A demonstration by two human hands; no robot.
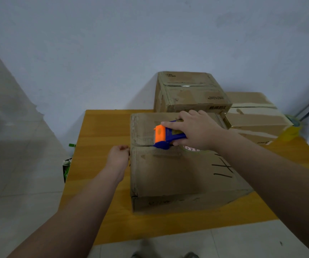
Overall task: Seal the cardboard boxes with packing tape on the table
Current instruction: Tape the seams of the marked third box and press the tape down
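Front box (177, 174) sits on the near half of the wooden table (101, 146), flaps folded down, centre seam (142, 146) running left to right across its top. Right hand (196, 131) is wrapped around a blue-and-orange tape dispenser (165, 135), fingers over its top and thumb underneath, with the nose pressed onto the seam toward the box's left end. Left hand (119, 157) is at the box's left edge where the seam meets it, fingers curled. Cannot tell whether it pinches a tape end or only steadies the cardboard. The short stretch of seam between dispenser and left edge shows as a dark slit. No tape film can be made out there, and the seam to the right is hidden under the hand. Judgement: the sealing pass on this box is under way, not finished. Rear box (187, 90), touching the front box's far side, shows a glossy strip along its top seam and reads as already sealed. Right-hand box (252, 116) shows pale strips across its top, likely tape, though its state is uncertain. Yellow tape roll (292, 130) rests at the table's far right. Left to do, by my reading: finish and cut this strip, press it down, then check the right-hand box.
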